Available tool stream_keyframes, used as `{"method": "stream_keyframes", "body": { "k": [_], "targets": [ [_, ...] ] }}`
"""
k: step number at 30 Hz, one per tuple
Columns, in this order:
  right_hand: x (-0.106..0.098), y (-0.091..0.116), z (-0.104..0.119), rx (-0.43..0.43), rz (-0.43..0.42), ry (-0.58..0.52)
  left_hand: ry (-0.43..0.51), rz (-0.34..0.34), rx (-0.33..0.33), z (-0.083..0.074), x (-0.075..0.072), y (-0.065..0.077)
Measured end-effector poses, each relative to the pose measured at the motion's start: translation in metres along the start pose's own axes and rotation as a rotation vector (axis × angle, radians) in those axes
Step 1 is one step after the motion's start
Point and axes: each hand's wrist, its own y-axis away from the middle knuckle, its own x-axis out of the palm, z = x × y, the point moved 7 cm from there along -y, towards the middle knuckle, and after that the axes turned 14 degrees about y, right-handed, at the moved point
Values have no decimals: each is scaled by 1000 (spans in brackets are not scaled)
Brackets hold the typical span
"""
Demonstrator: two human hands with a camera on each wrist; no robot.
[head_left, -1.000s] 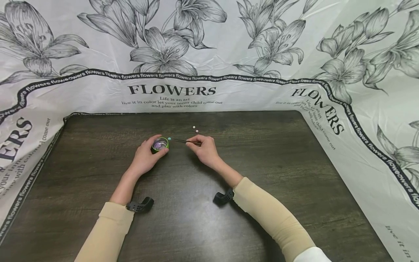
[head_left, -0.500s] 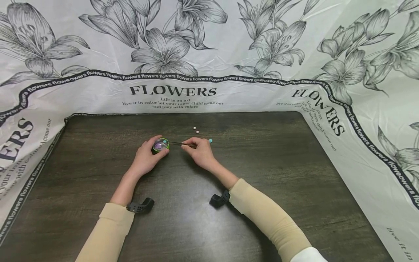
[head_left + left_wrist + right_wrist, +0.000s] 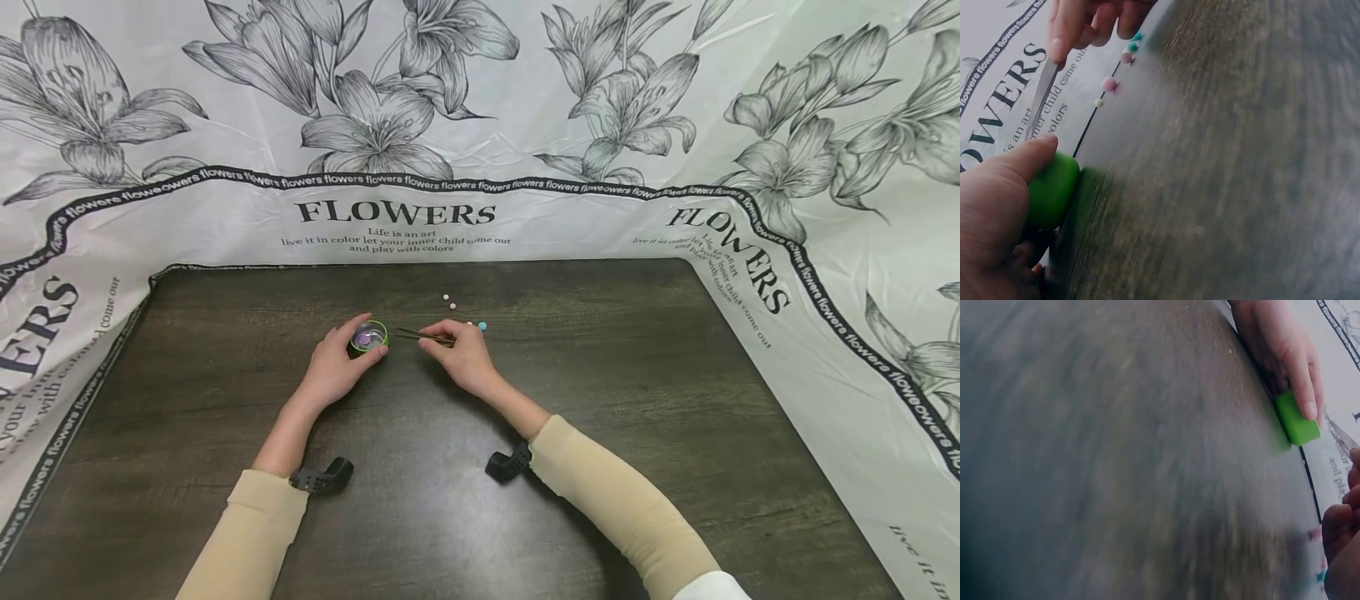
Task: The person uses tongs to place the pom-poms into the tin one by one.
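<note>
Cup (image 3: 369, 337) and tweezers (image 3: 1041, 97), one of each, are close together toward the far side of one dark table (image 3: 420, 517). Nearest come two tan sleeves (image 3: 251, 525), with two black bands (image 3: 322, 477) at the cuffs, one per arm. Past them, the left hand (image 3: 337, 358) grasps the cup from its left, thumb on the near side and fingers round the far side, probably to steady it while leaving the mouth uncovered. It stands on the table; something purple shows inside, which I cannot identify or count. The right hand (image 3: 463, 354) pinches the tweezers, aimed at the cup from the right, the tips just beside the rim; such a light grip likely suits small things. I make out nothing between the tips. Beads (image 3: 1109, 84) lie beside and beyond the right hand, presumably for easy reach: five in the left wrist view, two teal, two pink and one pale. Only four show from the head, perhaps because that hand hides one. Farthest, floral cloth (image 3: 570, 221) rises round the table, likely as a backdrop.
</note>
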Motion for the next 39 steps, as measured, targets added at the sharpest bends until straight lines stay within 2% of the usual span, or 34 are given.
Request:
{"method": "stream_keyframes", "body": {
  "k": [6, 15, 22, 30, 39],
  "targets": [
    [-11, 7, -8, 33, 12, -48, -16, 0, -12, 0, -1, 0],
    [-31, 20, -15, 49, 6, -60, -51, 6, -29, -1, -6, 5],
    [-53, 41, -12, 56, 18, -79, -81, 22, 1, -2, -2, 3],
    [-77, 44, -32, 102, -26, -82, -75, 5, 12, 0, -4, 0],
    [-93, 41, -53, 140, -54, -79, -92, -32, 112, -4, -5, -3]
  ]
}}
